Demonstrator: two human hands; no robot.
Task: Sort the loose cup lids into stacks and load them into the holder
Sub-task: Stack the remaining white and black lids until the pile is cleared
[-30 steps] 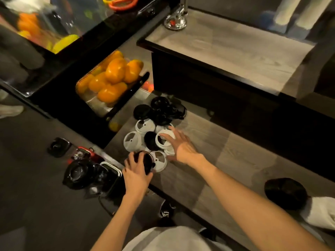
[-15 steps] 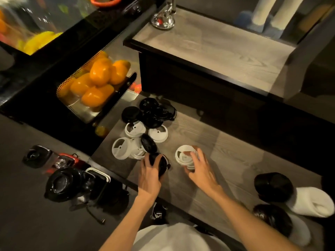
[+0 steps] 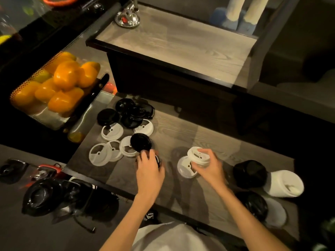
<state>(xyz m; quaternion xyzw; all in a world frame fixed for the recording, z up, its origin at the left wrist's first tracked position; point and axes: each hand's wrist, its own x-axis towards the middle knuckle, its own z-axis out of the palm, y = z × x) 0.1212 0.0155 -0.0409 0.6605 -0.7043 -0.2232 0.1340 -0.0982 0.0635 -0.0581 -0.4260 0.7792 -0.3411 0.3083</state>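
Observation:
Loose white lids (image 3: 106, 153) and black lids (image 3: 133, 111) lie scattered on the grey wooden counter (image 3: 190, 134). One black lid (image 3: 141, 142) rests on a white lid. My left hand (image 3: 149, 169) grips a small stack of black lids (image 3: 157, 159), mostly hidden under the fingers. My right hand (image 3: 210, 166) holds a short stack of white lids (image 3: 197, 154) just above the counter. A single white lid (image 3: 184, 169) lies under that stack. Sleeved lid stacks, black (image 3: 249, 173) and white (image 3: 284, 182), lie at the right.
A perforated metal basket of oranges (image 3: 63, 84) stands at the left. A raised wooden shelf (image 3: 177, 44) sits behind the lids, with a chrome fitting (image 3: 127, 17) on it. Black equipment (image 3: 43, 196) lies below the counter's front left edge.
My right hand has pulled back from the lid pile to the right, carrying the white stack. My left hand kept hold of the black lids and shifted slightly right. The camera moved closer.

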